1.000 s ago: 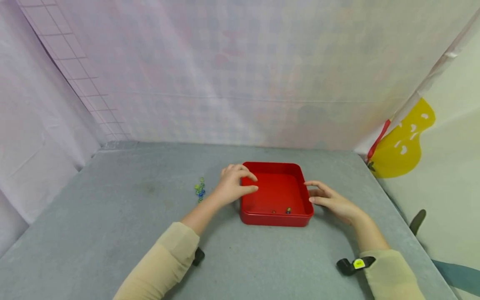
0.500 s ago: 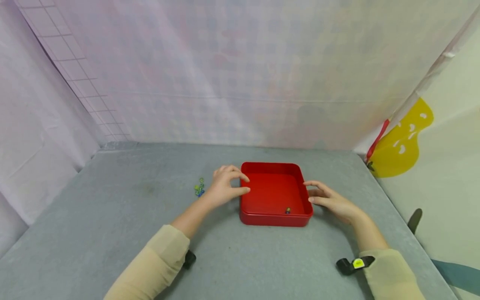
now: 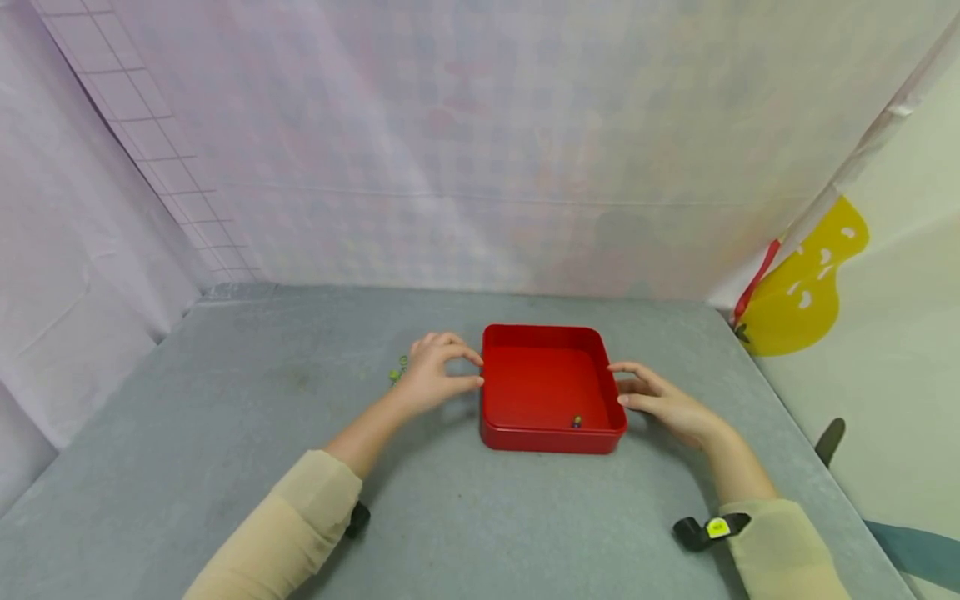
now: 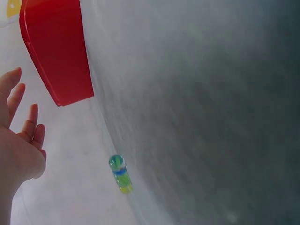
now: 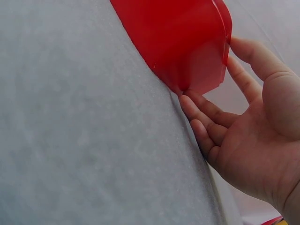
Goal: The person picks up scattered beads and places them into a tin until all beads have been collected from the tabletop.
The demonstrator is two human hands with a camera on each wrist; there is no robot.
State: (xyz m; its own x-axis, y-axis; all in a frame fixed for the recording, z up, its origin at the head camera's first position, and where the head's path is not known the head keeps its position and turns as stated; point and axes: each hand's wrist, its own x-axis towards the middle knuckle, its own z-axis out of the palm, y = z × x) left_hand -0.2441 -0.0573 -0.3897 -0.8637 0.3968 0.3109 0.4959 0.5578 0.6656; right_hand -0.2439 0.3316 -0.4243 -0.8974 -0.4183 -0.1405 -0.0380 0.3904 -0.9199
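Note:
A square red box with low walls sits on the grey table. Inside it, near the front right corner, are small glass marbles. My left hand is at the box's left rim, its thumb and fingers spread apart with nothing between them. Glass marbles in green, blue and yellow lie on the table beside that hand; the hand and wrist partly hide them in the head view. On the opposite side, my right hand rests its fingertips against the box's right wall, fingers loosely bent.
A pale curtain hangs behind the grey table, with further white cloth at the left. On the right, cloth with a yellow printed shape runs along the table's edge.
My left hand has moved left, from over the box's left part to its left rim, covering more of the table marbles. The right hand and the box have stayed put.

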